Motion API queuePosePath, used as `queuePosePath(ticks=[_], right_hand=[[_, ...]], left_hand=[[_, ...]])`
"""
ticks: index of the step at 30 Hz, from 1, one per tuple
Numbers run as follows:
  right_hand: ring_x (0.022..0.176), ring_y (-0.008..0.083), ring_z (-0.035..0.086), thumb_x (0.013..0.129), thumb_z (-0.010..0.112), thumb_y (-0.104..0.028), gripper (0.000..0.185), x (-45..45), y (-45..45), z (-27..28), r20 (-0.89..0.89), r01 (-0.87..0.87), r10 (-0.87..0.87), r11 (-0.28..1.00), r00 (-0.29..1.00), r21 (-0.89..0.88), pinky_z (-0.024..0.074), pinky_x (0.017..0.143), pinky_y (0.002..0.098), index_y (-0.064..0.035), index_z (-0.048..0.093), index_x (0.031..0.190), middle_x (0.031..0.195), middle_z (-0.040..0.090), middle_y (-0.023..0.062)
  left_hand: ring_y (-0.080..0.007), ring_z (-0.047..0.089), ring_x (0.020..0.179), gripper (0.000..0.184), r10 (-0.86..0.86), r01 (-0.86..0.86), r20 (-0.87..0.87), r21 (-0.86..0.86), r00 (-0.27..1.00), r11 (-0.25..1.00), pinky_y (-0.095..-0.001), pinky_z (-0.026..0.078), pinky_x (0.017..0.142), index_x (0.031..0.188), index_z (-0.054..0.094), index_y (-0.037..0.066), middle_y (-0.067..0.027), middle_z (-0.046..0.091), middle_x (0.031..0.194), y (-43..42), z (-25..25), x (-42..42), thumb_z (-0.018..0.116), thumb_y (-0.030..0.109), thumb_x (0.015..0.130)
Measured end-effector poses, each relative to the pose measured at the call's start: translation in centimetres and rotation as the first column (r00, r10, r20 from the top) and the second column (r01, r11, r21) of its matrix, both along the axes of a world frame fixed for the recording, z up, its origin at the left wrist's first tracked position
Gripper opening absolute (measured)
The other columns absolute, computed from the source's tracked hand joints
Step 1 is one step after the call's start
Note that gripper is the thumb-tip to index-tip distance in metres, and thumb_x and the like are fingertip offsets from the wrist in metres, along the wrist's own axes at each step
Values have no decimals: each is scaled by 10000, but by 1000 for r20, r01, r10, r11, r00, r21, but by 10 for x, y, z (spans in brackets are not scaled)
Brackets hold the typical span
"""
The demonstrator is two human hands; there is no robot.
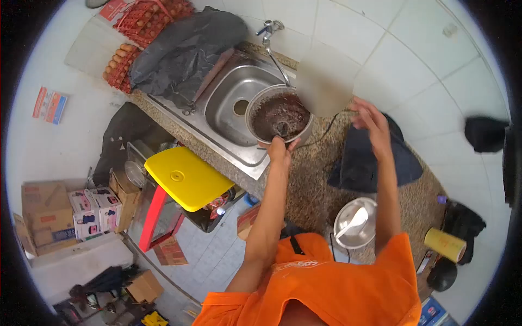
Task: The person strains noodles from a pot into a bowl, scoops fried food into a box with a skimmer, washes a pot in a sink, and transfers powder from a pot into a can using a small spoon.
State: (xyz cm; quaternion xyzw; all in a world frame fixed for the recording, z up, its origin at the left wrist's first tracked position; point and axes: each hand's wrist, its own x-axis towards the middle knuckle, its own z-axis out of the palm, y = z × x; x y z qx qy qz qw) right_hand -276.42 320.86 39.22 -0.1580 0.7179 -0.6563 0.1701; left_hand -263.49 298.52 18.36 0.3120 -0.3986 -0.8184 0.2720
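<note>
My left hand [281, 151] is closed on the near rim of a round metal pot [306, 127], at the right edge of the sink. Dark reddish-brown matter coats the pot's inside, and a small roundish part shows near my thumb. My right hand [374, 126] is raised over the counter by the wall, fingers partly extended. A thin black cord [330, 126] runs from beside the pot to its fingertips, which seem to pinch it. Below that hand lies a dark folded cloth or bag [359, 163]. Nearer me, a metal bowl [367, 236] holds a white spoon-like utensil [354, 221].
The steel sink [217, 117] has a tap [269, 32] above it. Black plastic [185, 54] and egg trays [117, 68] stand beyond. A yellow lid [190, 176] juts out left of the counter. A yellow roll [445, 245] lies at the right. Cardboard boxes [49, 212] stand at left.
</note>
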Motion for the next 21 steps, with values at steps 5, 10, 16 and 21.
queuePosePath(ticks=[5, 10, 16, 21], right_hand=[[760, 89, 575, 984, 567, -323, 320, 140, 189, -51, 34, 439, -468, 850, 883, 291, 464, 670, 237, -66, 650, 1155, 942, 666, 16], [649, 101, 567, 942, 621, -402, 367, 300, 297, -136, 127, 522, -716, 607, 687, 600, 465, 556, 258, -55, 634, 1061, 817, 618, 17], [724, 205, 652, 952, 589, -388, 479, 365, 255, -192, 403, 604, -738, 675, 541, 424, 567, 639, 354, -29, 479, 1250, 926, 631, 107], [939, 284, 654, 978, 551, -248, 512, 376, 263, -218, 642, 530, -441, 846, 626, 65, 582, 831, 419, 39, 372, 1362, 1168, 586, 176]], left_hand=[[-311, 549, 938, 200, 15, -62, 203, 226, 979, 972, -478, 597, 834, 950, 480, -75, -172, 482, 1077, -7, 27, 65, 574, 54, 829], [-372, 577, 931, 125, -86, 47, 192, 201, 978, 979, -572, 600, 830, 895, 456, -63, -183, 479, 1003, 14, 54, 143, 438, -32, 776], [-410, 601, 1020, 501, -104, 54, 155, 297, 982, 953, -555, 618, 777, 1250, 375, -67, -226, 479, 1204, 47, 124, 297, 428, -26, 754], [-379, 606, 989, 198, -64, -21, 287, 282, 956, 959, -585, 598, 797, 1029, 413, -38, -201, 479, 1069, 88, 131, 466, 410, -9, 834]])
